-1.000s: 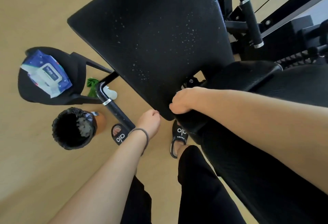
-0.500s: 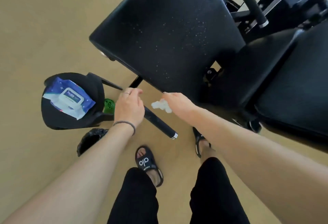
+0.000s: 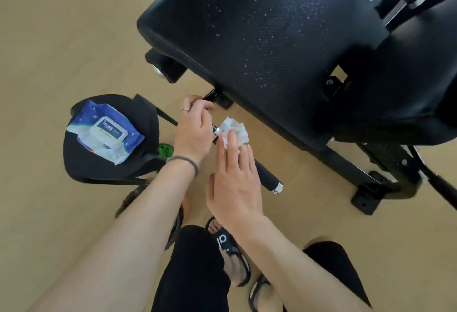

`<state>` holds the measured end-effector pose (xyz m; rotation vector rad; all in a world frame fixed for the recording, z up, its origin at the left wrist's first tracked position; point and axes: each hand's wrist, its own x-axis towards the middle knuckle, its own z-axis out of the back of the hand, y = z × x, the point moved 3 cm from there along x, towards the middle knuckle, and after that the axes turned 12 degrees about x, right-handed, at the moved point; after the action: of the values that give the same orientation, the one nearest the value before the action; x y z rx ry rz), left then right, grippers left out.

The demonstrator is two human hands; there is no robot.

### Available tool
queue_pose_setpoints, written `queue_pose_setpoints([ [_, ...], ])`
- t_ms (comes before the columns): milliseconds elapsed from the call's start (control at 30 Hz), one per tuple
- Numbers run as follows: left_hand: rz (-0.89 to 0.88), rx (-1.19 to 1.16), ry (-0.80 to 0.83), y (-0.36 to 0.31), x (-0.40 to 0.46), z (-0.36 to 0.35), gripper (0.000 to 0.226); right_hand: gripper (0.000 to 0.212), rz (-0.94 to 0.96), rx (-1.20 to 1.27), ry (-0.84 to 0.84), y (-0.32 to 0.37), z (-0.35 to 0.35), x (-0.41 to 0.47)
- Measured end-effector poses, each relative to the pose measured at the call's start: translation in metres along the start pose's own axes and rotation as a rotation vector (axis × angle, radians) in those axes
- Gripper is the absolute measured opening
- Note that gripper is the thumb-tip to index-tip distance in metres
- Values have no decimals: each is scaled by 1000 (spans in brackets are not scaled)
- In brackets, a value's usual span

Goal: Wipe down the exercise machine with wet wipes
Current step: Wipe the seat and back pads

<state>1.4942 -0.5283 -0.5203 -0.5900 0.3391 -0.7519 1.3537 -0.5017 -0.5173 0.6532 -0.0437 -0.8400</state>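
Wet wipe (image 3: 234, 131), crumpled and white, sits against the machine's black handle bar (image 3: 265, 177), just below the big speckled black pad (image 3: 272, 40). From the head view, the right hand (image 3: 235, 185) presses it there with nearly straight fingers laid over it. The left hand (image 3: 194, 131) curls its grip round the upper part of the same bar, near the pad's edge. A blue wipes pack (image 3: 106, 133) lies on a small black seat (image 3: 81, 163) to the left, above the tan floor (image 3: 61, 27).
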Motion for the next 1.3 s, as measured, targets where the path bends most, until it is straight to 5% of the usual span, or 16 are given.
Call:
queue_pose_setpoints([
  [167, -51, -34, -161, 2, -6, -12, 28, 73, 190, -104, -111, -47, -26, -57],
  [367, -151, 35, -298, 9, -1, -15, 30, 60, 368, -101, -166, -49, -13, -19],
  [567, -172, 8, -344, 16, 6, -16, 35, 57, 444, -356, -130, -41, -5, 25],
  [767, -169, -168, -352, 16, 8, -21, 33, 69, 560, -230, -242, -58, -9, 26],
  [900, -146, -264, -242, 17, 5, -19, 33, 82, 482, 51, -107, -62, 0, 21],
  [1000, -144, -291, -208, 15, 4, -17, 33, 69, 418, 138, -87, -55, 6, 32],
  [1100, -143, -310, -206, 16, 4, -19, 31, 31, 314, 57, -26, -43, 8, 51],
  [1300, -154, -256, -218, 16, 2, -19, 28, 24, 195, 204, 91, -21, 9, 89],
])
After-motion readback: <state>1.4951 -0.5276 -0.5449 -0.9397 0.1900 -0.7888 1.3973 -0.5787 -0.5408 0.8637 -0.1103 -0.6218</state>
